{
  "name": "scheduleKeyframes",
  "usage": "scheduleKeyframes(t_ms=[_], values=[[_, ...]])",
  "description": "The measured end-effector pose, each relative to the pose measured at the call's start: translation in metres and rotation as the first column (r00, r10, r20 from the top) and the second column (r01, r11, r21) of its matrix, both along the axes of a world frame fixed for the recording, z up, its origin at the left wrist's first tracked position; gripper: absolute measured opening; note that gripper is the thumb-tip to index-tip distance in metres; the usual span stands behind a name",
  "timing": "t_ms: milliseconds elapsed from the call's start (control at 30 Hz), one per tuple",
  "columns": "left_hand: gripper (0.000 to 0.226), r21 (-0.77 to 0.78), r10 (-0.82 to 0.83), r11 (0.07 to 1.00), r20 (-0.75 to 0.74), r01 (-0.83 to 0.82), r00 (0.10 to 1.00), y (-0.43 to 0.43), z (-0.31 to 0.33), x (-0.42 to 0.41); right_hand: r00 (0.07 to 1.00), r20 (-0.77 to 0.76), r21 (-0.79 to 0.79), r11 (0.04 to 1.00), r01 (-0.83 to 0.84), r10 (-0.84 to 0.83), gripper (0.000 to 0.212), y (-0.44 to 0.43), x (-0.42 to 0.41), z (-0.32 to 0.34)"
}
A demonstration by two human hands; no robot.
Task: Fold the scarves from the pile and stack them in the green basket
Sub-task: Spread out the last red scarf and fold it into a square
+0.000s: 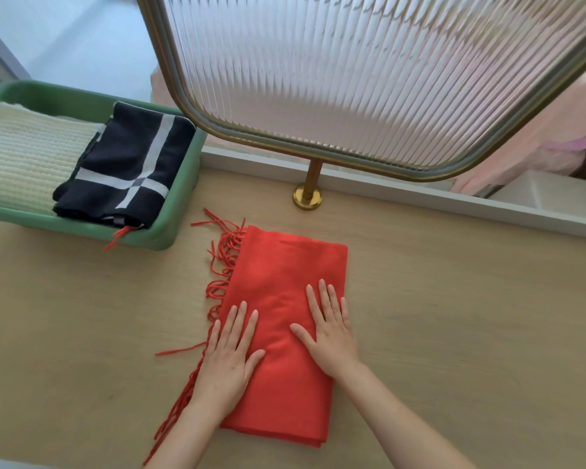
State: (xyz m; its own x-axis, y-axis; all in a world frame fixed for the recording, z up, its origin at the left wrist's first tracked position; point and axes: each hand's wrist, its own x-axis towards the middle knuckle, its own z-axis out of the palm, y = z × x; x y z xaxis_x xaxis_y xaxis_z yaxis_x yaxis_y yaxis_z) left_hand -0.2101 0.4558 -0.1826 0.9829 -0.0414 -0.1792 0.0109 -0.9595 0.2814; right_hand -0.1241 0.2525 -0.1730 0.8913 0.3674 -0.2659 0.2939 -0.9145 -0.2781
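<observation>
A red scarf (285, 265) lies folded into a long rectangle on the wooden table, its fringe trailing off the left edge. My left hand (229, 357) presses flat on its near left part, fingers straight. My right hand (329, 330) lies flat on the scarf's right side, fingers spread. At the far left stands the green basket (180, 211). It holds a folded cream knitted scarf (24, 157) and a folded navy scarf with white stripes (129, 164). A red strand hangs over the basket's front rim.
A ribbed glass screen (369, 72) in a brass frame rises behind the scarf, on a brass post (308, 194) fixed to the table (454, 316). Pink fabric (555, 137) shows behind it at the right. A white ledge runs along the table's back edge.
</observation>
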Motion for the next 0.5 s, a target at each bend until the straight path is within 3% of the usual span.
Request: scheduleKeyframes(t_ms=[200, 333, 500], values=[[0.069, 0.014, 0.016, 1.000, -0.033, -0.016, 0.999, -0.001, 0.003, 0.000, 0.995, 0.102, -0.055, 0.998, -0.009, 0.014, 0.071, -0.002, 0.001, 0.007], [0.068, -0.016, -0.061, 0.998, 0.035, 0.062, 0.998, 0.002, 0.013, -0.009, 0.950, 0.189, 0.004, 0.967, -0.253, 0.248, 0.068, -0.008, -0.040, 0.021], [0.062, -0.038, -0.228, 0.973, -0.001, 0.228, 0.974, 0.008, 0.003, -0.035, 0.956, 0.030, -0.095, 0.953, -0.288, 0.292, 0.068, -0.025, -0.089, 0.002]])
